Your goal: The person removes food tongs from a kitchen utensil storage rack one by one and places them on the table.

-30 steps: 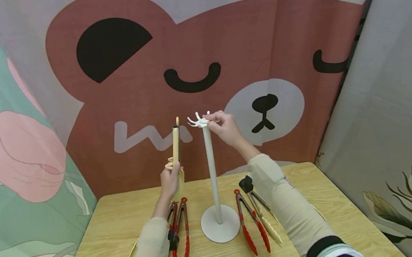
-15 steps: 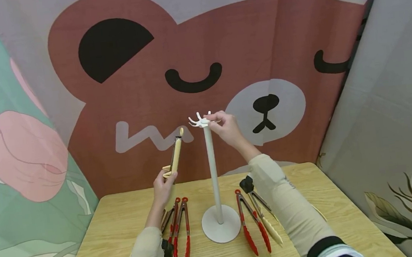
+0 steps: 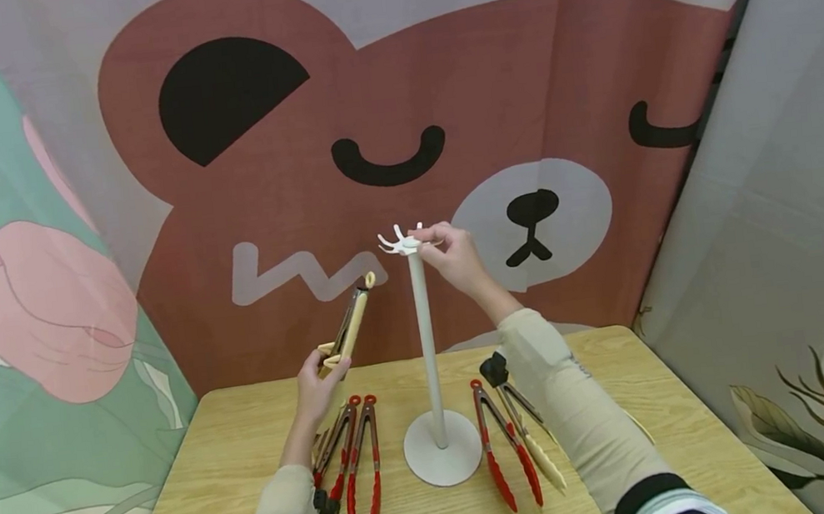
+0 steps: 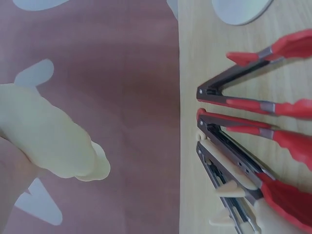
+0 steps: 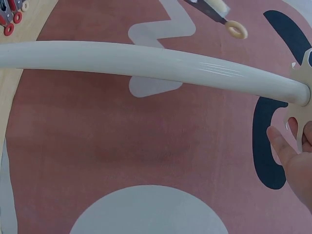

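Observation:
My left hand (image 3: pixel 318 388) grips a pair of cream-tipped tongs (image 3: pixel 354 326), raised left of the white stand (image 3: pixel 426 339). Their hanging ring points up and right, apart from the stand's hooks (image 3: pixel 399 246). In the left wrist view the cream tong heads (image 4: pixel 53 134) hang below the hand. My right hand (image 3: pixel 458 260) pinches a hook at the top of the stand. The right wrist view shows that right hand (image 5: pixel 300 170) at the hooked top, the white pole (image 5: pixel 146 63) and the held tongs' ring (image 5: pixel 236 29).
Red tongs (image 3: pixel 373 462) lie left of the stand's round base (image 3: pixel 445 471), beside more tongs partly behind the left arm. To the right are red tongs (image 3: pixel 507 448) and cream tongs (image 3: pixel 541 453), partly behind the right sleeve. A bear-print curtain (image 3: pixel 265 222) hangs behind the table.
My left hand has moved left and down with the tongs, which have tipped so their ring leans right toward the stand. My right hand has stayed on the hook.

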The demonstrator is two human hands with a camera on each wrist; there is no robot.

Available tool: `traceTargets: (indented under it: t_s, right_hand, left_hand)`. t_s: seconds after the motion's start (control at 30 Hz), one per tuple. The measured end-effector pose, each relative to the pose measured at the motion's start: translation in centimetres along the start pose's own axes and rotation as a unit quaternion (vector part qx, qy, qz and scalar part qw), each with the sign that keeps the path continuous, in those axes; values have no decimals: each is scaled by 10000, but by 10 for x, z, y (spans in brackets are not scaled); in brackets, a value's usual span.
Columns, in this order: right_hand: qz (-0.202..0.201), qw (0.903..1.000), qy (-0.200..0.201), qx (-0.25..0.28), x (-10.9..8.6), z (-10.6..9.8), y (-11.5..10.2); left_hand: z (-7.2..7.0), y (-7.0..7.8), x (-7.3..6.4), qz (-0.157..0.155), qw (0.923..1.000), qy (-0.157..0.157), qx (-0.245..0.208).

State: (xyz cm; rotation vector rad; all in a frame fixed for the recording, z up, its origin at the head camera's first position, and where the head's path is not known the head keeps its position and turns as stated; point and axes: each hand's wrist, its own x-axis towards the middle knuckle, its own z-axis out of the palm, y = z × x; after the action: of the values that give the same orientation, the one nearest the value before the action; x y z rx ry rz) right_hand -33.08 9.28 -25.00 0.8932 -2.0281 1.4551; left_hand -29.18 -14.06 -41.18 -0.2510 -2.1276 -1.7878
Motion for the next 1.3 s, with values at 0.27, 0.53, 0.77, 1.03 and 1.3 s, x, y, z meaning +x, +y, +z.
traceTargets:
  t_s: [0.27, 0.53, 0.77, 1.03, 1.3]
  right_hand:
    - [-53, 10000, 11, 15, 2, 0, 1]
    - [55, 10000, -34, -51, 3, 1, 1]
    - [-7, 10000, -1, 22, 3, 1, 1]
    - [22, 10000, -21, 36, 1, 1, 3]
    - [-54, 9999, 13, 104, 1, 1, 5]
  left_hand:
    - [-7, -3, -5, -107, 9995, 24, 302]
    - [-18, -42, -2, -266, 9969, 136, 731]
    - [-23, -55, -6, -287, 9923, 266, 1172]
    - [-36, -59, -15, -651, 9826, 238, 1723]
    - [-48, -68, -21, -903, 9758, 254, 1977]
